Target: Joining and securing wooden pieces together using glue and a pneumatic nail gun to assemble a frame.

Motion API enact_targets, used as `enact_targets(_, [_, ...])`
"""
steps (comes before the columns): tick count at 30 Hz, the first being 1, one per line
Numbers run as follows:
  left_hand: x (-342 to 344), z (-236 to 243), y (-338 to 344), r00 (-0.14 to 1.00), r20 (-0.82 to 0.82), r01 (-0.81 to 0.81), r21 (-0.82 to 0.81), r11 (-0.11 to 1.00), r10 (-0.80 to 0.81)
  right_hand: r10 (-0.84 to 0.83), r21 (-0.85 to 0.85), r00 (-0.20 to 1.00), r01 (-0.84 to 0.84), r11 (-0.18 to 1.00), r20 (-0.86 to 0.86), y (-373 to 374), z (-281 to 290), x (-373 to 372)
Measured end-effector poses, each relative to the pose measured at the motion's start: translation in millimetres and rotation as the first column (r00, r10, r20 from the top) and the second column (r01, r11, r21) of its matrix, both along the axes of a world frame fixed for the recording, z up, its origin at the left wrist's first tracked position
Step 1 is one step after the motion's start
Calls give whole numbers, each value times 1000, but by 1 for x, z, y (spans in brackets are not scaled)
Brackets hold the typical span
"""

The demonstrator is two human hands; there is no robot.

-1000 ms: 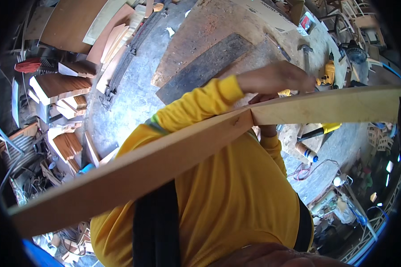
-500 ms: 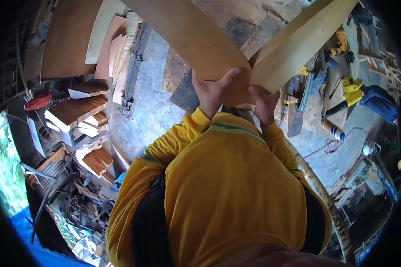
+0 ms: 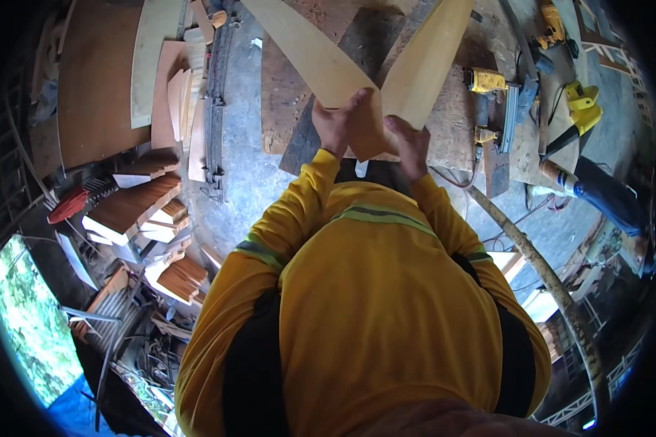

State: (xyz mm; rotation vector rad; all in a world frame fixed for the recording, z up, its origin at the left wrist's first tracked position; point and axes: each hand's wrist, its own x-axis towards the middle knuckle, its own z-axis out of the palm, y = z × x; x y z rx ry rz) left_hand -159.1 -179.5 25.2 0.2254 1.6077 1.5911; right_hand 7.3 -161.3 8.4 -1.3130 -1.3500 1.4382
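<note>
Two pale, flat wooden boards meet in a V between my hands and spread apart toward the far side. My left hand point(image 3: 337, 124) grips the near end of the left board point(image 3: 310, 54), its thumb on the top face. The near end of the right board point(image 3: 425, 65) is in my right hand point(image 3: 410, 146), the thumb likewise on the wood. Their near ends touch or overlap; the exact joint is partly hidden by my fingers. Beyond and beneath the boards lies a worn wooden worktable point(image 3: 280, 109) with a dark plank point(image 3: 305, 146) on it.
A yellow nail gun point(image 3: 487, 80) lies on the table's right side, beside a metal level-like bar point(image 3: 510, 113). A yellow power tool point(image 3: 583, 109) is farther right, near another person's jeans point(image 3: 605, 188). Stacked cut timber point(image 3: 133, 207) stands left; a pole point(image 3: 517, 237) slants at right.
My hands and both boards have shifted slightly left and nearer together in angle, the V narrower. More of the table and its tools shows. The person at right has moved lower in view.
</note>
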Motion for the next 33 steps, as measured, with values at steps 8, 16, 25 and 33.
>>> enact_targets(8, [-24, -23, -1, 531, -796, -94, -394, 914, -289, -49, -274, 997, 66, 959, 67, -10, -13, -29])
enact_targets(16, [-35, -45, 64, 102, -896, 21, -433, 901, -433, 116, 231, 834, -279, 932, 539, -10, -62, -27])
enact_targets(25, [-33, -60, 68, 144, -886, -27, -449, 893, -441, -124, -506, 988, 61, 861, -91, 72, -6, -30])
enact_targets(33, [-30, -58, 67, 97, -890, -47, -451, 891, -446, -214, -326, 966, 251, 911, 144, 73, -70, -44])
